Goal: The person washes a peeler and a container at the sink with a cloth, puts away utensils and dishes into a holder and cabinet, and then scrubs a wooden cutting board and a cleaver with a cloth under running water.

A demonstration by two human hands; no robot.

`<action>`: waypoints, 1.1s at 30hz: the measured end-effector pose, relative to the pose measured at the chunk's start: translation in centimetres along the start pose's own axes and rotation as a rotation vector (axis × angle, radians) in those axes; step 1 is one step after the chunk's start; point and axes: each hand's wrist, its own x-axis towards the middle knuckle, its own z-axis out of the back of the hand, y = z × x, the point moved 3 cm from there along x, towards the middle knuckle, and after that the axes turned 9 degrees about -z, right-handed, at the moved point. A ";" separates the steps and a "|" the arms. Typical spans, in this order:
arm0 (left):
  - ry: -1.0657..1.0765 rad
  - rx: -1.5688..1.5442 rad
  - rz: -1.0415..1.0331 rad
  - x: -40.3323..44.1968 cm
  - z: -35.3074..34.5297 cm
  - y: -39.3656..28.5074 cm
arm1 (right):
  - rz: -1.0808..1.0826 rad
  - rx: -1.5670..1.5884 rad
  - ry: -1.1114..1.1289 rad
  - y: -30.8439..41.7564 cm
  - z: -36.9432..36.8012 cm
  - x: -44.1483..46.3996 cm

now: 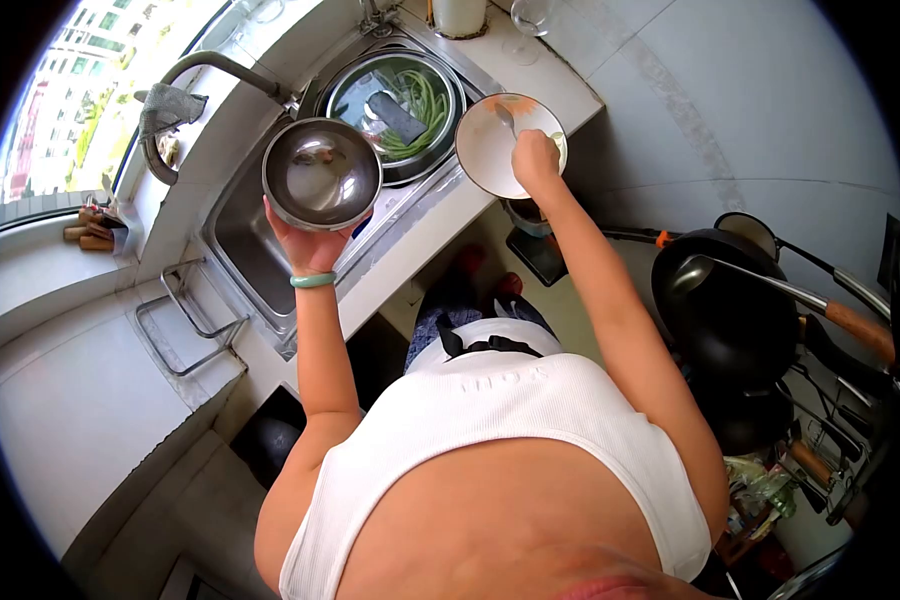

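Observation:
A shiny metal bowl (322, 172) rests in my left hand (308, 245), which grips it from below and the near side over the sink's edge. A green bangle (313, 280) circles that wrist. My right hand (537, 160) is closed over a white bowl with orange decoration (483, 160), at the right of the sink. A spoon (506, 118) in this bowl runs from its inside up to my fingers. Whether the fingers also hold the bowl's rim, I cannot tell. Something pale green shows beside the hand, partly hidden by it.
The metal sink (240, 235) holds a large basin (453, 95) with green beans and a dark packet in a clear bag. A faucet (215, 62) arches over its left side. Dark pans (720, 300) and a ladle (692, 272) hang at right. A wire rack (185, 320) stands left.

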 end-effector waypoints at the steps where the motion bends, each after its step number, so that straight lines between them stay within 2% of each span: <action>1: 0.019 -0.017 -0.025 0.0 -0.2 -0.2 | -0.005 -0.002 -0.017 0.1 0.9 -0.6; 3: 0.042 -0.044 -0.013 0.3 0.5 -0.7 | 0.103 -0.036 -0.169 1.3 3.4 -1.7; 5: -0.058 0.120 -0.112 1.1 0.8 -0.7 | 0.075 0.143 -0.208 -0.9 -0.1 -0.6; 6: -0.074 0.103 -0.086 1.5 0.6 -0.4 | 0.159 0.205 -0.206 -0.2 2.7 -2.4; 7: -0.082 0.154 -0.117 1.9 0.1 0.0 | 0.324 0.026 -0.316 0.0 4.2 -3.8; 8: -0.028 0.057 -0.076 2.5 -1.0 0.8 | 0.196 0.232 -0.290 0.1 6.5 -4.8; 11: 0.002 -0.044 -0.040 4.1 -1.9 2.8 | 0.256 0.768 -0.377 -0.4 19.8 -12.2; 13: 0.253 -0.122 0.147 5.7 -2.1 4.0 | 0.195 0.772 -0.508 -2.6 27.9 -17.7; 15: 0.342 -0.115 0.183 7.1 -3.9 5.8 | 0.087 0.840 -0.629 -5.4 35.8 -24.6; 16: 0.392 -0.090 0.178 7.3 -4.7 6.2 | -0.007 0.695 -0.766 -6.9 39.6 -28.3; 17: 0.404 -0.094 0.180 7.7 -5.2 6.6 | -0.007 0.600 -1.001 -7.9 42.7 -31.4; 18: 0.439 -0.084 0.204 8.3 -5.9 7.4 | -0.005 0.671 -1.191 -9.5 45.5 -34.1; 20: 0.440 -0.105 0.246 8.4 -8.3 9.4 | 0.085 0.499 -1.436 -11.5 52.4 -39.2; 21: 0.446 -0.115 0.243 8.5 -9.0 10.1 | -0.077 0.336 -1.515 -12.1 55.4 -41.1; 23: 0.532 -0.091 0.295 8.7 -10.3 11.2 | -0.073 0.122 -1.543 -14.7 60.8 -42.4; 24: 0.492 -0.086 0.290 8.5 -11.1 11.8 | -0.178 0.015 -1.539 -13.7 63.0 -41.7; 25: 0.498 -0.092 0.290 8.5 -11.5 12.3 | -0.324 0.121 -1.579 -12.9 62.7 -41.2; 26: 0.462 -0.091 0.299 8.6 -11.7 12.7 | -0.385 0.059 -1.504 -14.2 64.2 -40.7; 28: 0.430 -0.070 0.298 8.3 -12.4 13.5 | -0.334 0.033 -1.495 -17.4 65.1 -38.2; 31: 0.450 -0.069 0.330 7.8 -12.8 13.8 | -0.431 0.208 -1.323 -16.2 63.8 -36.6; 33: 0.424 -0.072 0.312 7.6 -12.6 13.5 | -0.086 -0.022 -1.428 -20.0 63.3 -35.1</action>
